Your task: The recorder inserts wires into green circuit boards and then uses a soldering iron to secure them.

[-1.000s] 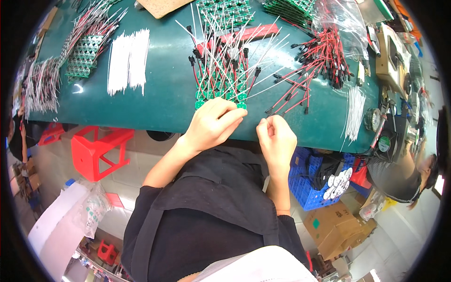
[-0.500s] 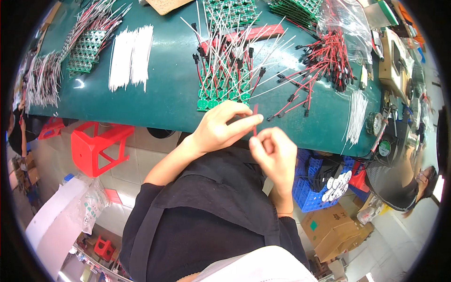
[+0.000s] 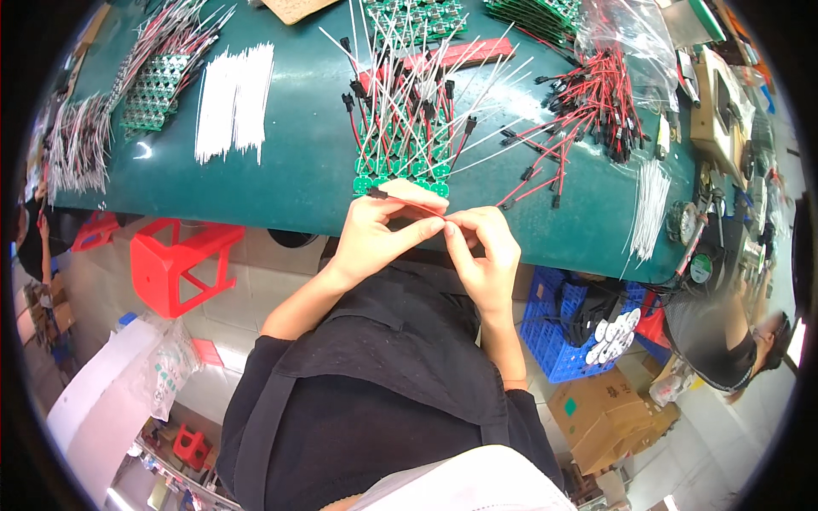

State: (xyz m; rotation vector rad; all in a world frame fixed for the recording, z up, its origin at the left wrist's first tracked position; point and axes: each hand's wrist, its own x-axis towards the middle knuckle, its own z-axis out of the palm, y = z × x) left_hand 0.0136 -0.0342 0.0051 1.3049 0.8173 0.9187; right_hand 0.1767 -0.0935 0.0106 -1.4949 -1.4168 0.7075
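In front of the green circuit board panel [image 3: 365,185], my hands meet at the bench's near edge. A red and black wire lead [image 3: 412,203] with a black plug lies across the fingers of my left hand [image 3: 375,232], which is closed around it. The thumb and forefinger of my right hand [image 3: 486,255] pinch the lead's other end, touching my left fingertips. Its bare tips are too small to see. From the panel rise several white wires and plug leads, leaning in various directions. A red bar [image 3: 477,53] lies across behind them.
To the right is a pile of red and black leads [image 3: 596,106], some loose toward me. White wire bundles lie at left [image 3: 234,102] and right [image 3: 649,204]. More wired boards [image 3: 156,94] sit far left. Below stand a red stool [image 3: 162,268] and a blue crate [image 3: 545,341].
Both hands have come together and moved slightly left. The lead, upright and blurred before, now lies across my left fingers with its plug showing.
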